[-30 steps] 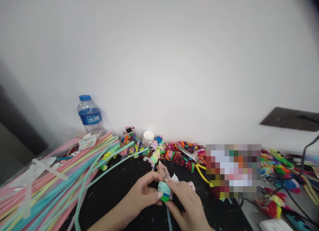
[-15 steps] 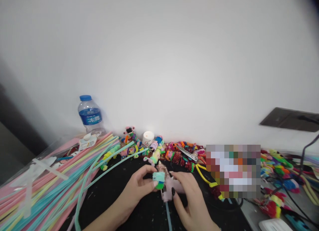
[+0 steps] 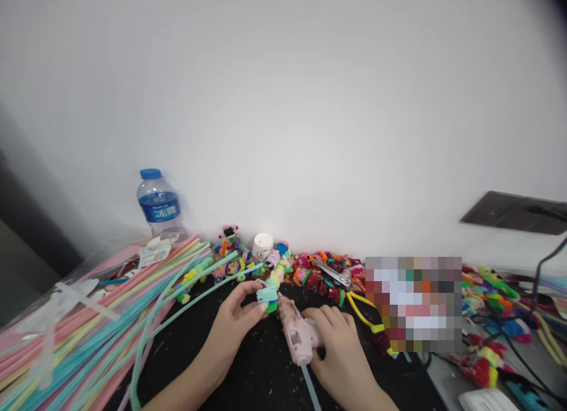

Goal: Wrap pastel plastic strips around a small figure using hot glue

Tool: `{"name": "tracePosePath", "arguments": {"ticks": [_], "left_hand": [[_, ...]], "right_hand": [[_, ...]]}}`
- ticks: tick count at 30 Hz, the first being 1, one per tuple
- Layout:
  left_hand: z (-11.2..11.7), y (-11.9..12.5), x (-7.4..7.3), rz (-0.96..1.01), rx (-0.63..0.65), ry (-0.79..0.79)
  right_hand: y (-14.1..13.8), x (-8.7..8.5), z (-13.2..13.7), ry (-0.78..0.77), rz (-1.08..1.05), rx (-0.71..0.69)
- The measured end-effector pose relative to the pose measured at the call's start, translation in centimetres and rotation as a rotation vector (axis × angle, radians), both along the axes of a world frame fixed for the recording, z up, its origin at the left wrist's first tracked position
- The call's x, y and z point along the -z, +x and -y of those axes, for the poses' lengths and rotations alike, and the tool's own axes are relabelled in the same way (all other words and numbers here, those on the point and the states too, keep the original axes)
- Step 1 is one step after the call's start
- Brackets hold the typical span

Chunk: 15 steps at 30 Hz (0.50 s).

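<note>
Lower centre of frame: left hand [image 3: 234, 316] pinches a small wrapped pipe-cleaner piece [image 3: 268, 295], teal on top, green at the bottom, between thumb and fingertips, held just above the black mat [image 3: 199, 346]. Grip is narrow, closed on the piece.

Just right of it, right hand [image 3: 339, 349] rests on a pink glue gun [image 3: 297, 334] lying on the mat, fingers draped over the rear of the body. Hand is curled around it; can't tell how firmly it grips. Gun nozzle points up-left toward the wrapped piece, tip near it; can't tell if they touch. Pale glue stick [image 3: 312, 387] sticks out of the gun's back toward the bottom edge.

Left third of frame: big fan of long pastel pipe cleaners [image 3: 88, 334], pink, yellow, teal, running from lower left up toward centre. A few teal ones arc over the mat near the left wrist.

Back edge along the white wall: water bottle [image 3: 160, 205] with blue cap at left, small white cup [image 3: 263, 244] centre, row of finished colourful pipe-cleaner figures [image 3: 283, 263] between and right of them. Scissors [image 3: 335, 273] and yellow-handled pliers [image 3: 363, 310] lie just behind the right hand. More coloured pieces pile up at the right edge, with a dark cable [image 3: 538, 281] crossing them. Pixelated block sits right of centre.
</note>
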<state>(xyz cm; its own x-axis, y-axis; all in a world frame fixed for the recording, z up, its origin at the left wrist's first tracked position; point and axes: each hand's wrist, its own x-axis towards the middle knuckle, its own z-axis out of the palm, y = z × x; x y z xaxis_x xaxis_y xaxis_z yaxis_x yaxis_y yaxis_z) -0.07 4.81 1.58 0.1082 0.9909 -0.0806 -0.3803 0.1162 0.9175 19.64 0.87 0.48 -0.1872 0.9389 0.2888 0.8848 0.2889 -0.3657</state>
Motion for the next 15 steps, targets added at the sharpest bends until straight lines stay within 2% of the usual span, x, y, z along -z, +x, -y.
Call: {"name": "tracePosePath", "arguments": {"ticks": [3,8,15], "left_hand": [[-0.1,-0.1,0.0,-0.003,-0.019,0.007],[-0.4,-0.4,0.5,0.006,-0.038,-0.007],[-0.3,-0.4,0.6,-0.013,0.007,0.018]], "right_hand": [[0.4,0.2,-0.2,0.028,-0.036,0.014],[1.4,0.5,-0.9,0.071,-0.169,0.131],[2.4,-0.1,-1.6,0.051,-0.106,0.243]]}}
